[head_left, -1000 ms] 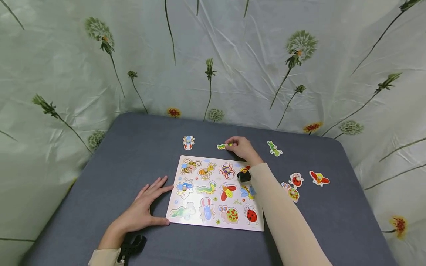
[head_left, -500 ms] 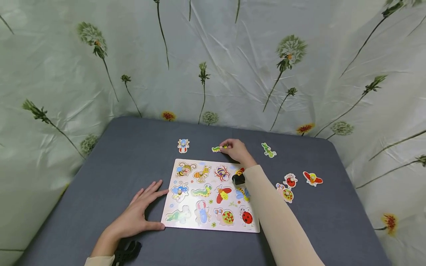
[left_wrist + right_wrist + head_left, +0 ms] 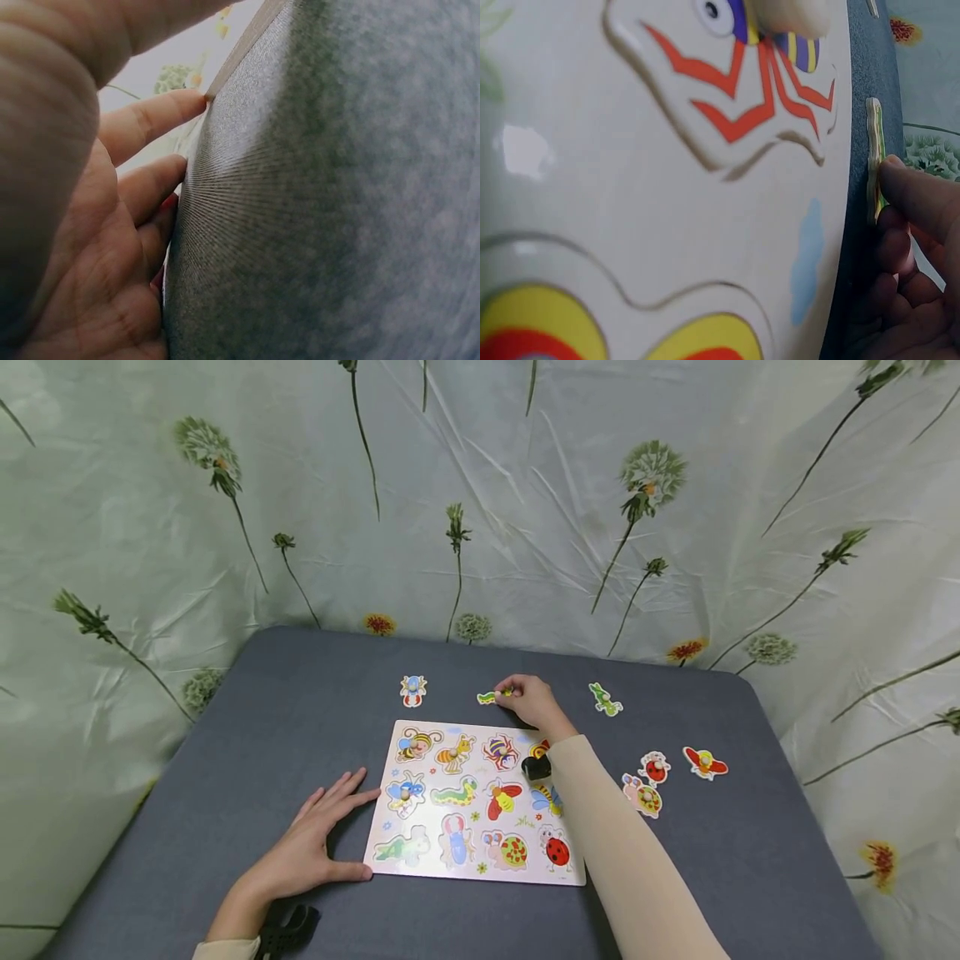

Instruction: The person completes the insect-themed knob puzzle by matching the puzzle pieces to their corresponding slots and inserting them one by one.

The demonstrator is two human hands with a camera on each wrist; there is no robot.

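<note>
On the grey-blue table (image 3: 300, 693), the caterpillar piece (image 3: 485, 698) is seen just off the puzzle board (image 3: 431, 815) at twelve o'clock, pinched by the curled fingers of the right hand (image 3: 531, 700) (its middle is hidden). The board's nine o'clock edge is touched by the spread fingers of the left hand (image 3: 309, 843). A level hold is probably best served by a light, central pinch.

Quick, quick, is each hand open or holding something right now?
Left hand: open, touching the edge of the puzzle board.
Right hand: closed, holding the green caterpillar piece.
</note>
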